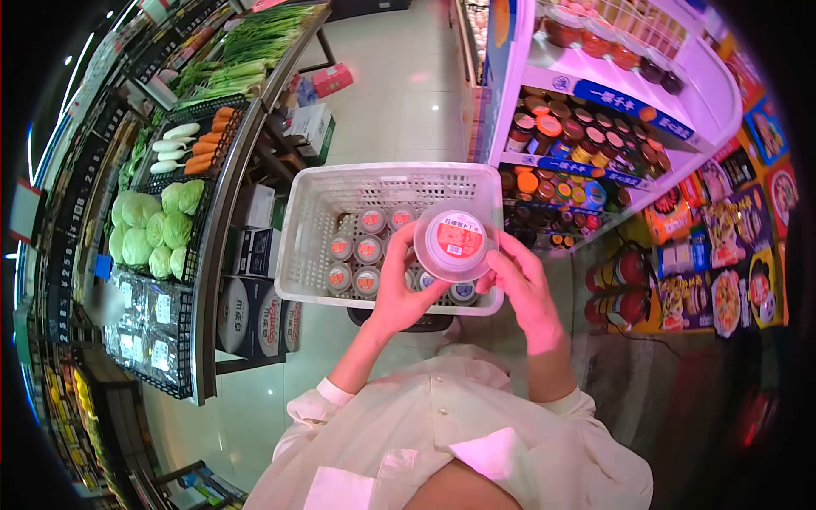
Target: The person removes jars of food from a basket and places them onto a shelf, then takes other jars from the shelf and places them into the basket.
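Observation:
Between my two hands is a round lidded tub [456,242] with a red-and-white label on top, held over a white plastic crate [297,246]. My left hand [401,285] curls around its left side and underneath. On the right rim, my right hand [520,285] grips with thumb and fingers. Inside the crate stand several similar tubs [367,249] with red-and-white labels. A few tubs with blue labels [462,291] are at its near right corner, partly hidden by my hands and the held tub.
On the left, a produce stand holds cabbages [160,228], carrots [204,153], white radishes [174,146] and leafy greens [246,51]. To the right rises a lit shelf [586,161] of jars. Fire extinguishers [619,272] and bagged goods [722,229] stand beyond it. Boxes [246,314] sit under the stand.

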### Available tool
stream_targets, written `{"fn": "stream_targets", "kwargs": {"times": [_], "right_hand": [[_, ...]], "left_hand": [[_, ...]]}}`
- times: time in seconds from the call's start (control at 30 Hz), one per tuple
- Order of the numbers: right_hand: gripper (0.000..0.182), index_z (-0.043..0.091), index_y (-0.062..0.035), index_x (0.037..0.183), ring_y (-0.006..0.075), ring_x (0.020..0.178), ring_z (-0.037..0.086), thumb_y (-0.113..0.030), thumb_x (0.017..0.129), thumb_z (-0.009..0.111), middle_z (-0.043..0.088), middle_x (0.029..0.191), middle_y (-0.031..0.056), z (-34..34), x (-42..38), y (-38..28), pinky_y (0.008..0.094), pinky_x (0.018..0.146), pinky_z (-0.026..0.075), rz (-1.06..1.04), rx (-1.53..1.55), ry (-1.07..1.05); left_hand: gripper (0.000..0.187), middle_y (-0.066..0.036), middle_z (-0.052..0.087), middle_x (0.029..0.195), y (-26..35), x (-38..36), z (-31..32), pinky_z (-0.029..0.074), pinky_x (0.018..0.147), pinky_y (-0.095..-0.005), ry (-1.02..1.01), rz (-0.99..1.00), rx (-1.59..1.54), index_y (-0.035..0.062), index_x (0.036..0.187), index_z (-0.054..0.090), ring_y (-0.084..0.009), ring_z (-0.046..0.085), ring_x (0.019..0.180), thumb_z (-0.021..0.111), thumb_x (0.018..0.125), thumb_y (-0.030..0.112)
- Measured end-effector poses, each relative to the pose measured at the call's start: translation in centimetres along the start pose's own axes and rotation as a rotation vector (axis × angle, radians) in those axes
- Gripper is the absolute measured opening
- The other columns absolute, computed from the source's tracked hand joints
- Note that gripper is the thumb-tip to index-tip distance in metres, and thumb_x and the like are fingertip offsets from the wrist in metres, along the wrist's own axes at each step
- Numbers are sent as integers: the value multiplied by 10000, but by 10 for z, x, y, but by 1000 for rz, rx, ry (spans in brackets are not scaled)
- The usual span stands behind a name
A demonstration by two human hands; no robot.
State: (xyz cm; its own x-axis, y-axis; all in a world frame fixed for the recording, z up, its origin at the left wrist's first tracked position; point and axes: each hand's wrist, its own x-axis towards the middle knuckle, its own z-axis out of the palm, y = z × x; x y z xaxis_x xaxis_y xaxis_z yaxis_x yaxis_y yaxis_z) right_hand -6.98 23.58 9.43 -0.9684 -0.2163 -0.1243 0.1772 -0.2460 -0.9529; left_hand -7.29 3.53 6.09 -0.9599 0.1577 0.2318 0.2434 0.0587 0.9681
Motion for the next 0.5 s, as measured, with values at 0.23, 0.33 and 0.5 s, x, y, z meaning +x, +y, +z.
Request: {"fn": "stream_targets", "kwargs": {"times": [0.23, 0.33, 0.5], "right_hand": [[503, 478, 18, 1335, 39, 763, 450, -200, 908, 630, 490, 910, -24, 1, -57, -25, 166, 646, 354, -167, -339, -82], [539, 468, 9, 1348, 64, 858, 450, -204, 889, 653, 468, 1047, 9, 3, -80, -14, 183, 670, 361, -313, -414, -79], [559, 466, 0, 1348, 126, 1070, 451, -212, 872, 669, 433, 1189, 53, 16, -120, -8, 218, 766, 401, -386, -333, 61]], "left_hand": [[721, -100, 496, 1272, 46, -49, 9, 430, 988, -391, 18, -63, -208, 36, 1317, 407, -208, 525, 1162, 801, 718, 115], [672, -98, 543, 1217, 71, -66, 11, 451, 957, -375, 9, -157, -284, 28, 1296, 426, -201, 545, 1127, 789, 744, 154], [602, -98, 569, 1185, 84, -79, 25, 481, 908, -338, -45, -260, -494, 7, 1269, 469, -187, 571, 1076, 764, 776, 188]]}}
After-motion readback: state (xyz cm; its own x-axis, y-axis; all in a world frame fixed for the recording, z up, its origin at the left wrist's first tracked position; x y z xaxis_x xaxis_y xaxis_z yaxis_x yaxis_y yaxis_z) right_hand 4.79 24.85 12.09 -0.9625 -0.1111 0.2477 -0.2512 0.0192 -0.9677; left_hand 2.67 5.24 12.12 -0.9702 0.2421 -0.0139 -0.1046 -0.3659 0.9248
